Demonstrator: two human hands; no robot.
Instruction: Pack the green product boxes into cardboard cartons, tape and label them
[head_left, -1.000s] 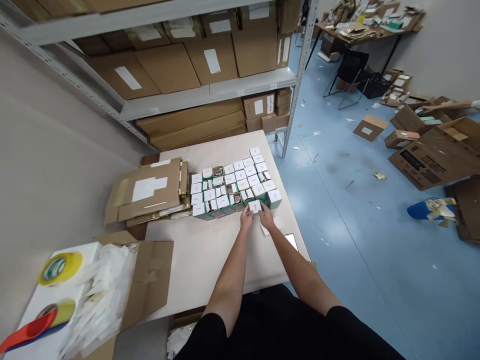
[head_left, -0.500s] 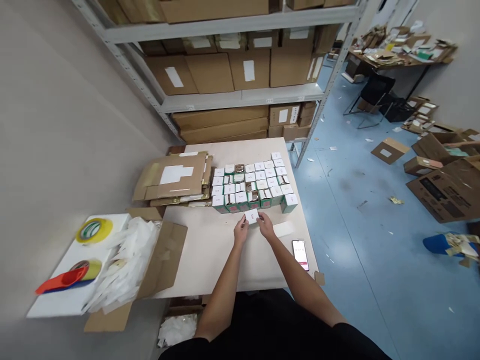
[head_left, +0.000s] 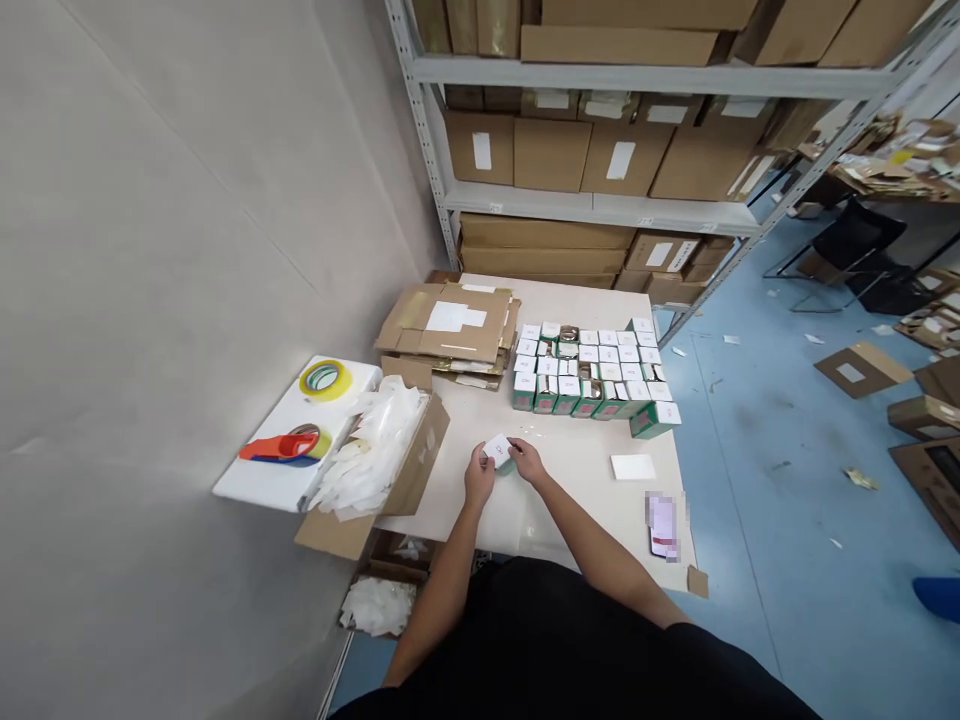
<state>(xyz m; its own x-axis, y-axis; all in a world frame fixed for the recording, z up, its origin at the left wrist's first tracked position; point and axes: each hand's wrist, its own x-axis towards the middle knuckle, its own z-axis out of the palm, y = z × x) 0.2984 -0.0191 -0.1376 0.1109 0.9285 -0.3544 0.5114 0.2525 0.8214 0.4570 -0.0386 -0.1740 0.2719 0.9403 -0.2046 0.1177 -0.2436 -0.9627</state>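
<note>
One small box (head_left: 496, 449), L hand (head_left: 478, 480) n R hand (head_left: 528, 461) fingers clamped on its sides; squeezing too hard cld dent it imo.

No word or number can be read for certain. The small held box (head_left: 496, 448) bears a few marks on its white top, too small to decipher. Similar marks stand on the tops of the boxes in rows (head_left: 628, 371) on the worktop (head_left: 577, 480), with pink printing on their green near sides. On the far shelf (head_left: 555, 203), the edge tags (head_left: 645, 221) are illegible. At the lower right there, a carton (head_left: 639, 252) has dark characters on a white strip (head_left: 683, 256), also unreadable. The phone screen (head_left: 663, 525), near right, is pixelated.
</note>
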